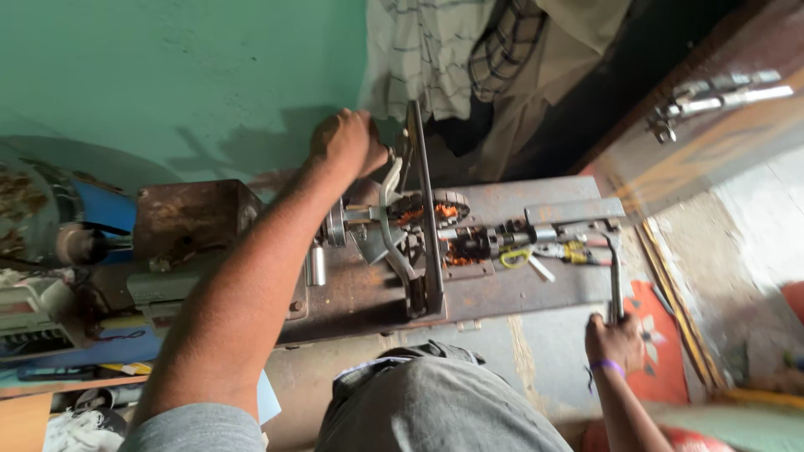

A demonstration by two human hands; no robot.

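Note:
A rusty metal winding machine (502, 285) sits on a bench in front of me, with a shaft carrying a coil of orange copper wire (435, 213). My left hand (345, 141) is closed around the top of the machine's large upright wheel (419, 159), near the green wall. My right hand (615, 339) grips the lower end of a bent metal crank handle (615, 276) at the machine's right side. A purple band circles my right wrist. My knee in grey trousers (427, 402) is below the bench.
A rusty metal box (188, 218) and a blue motor (59, 218) stand to the left. Checked cloth (469, 50) hangs on the wall behind. A wooden door with a metal latch (712, 96) is at the right. Red patterned mat (662, 335) lies on the floor.

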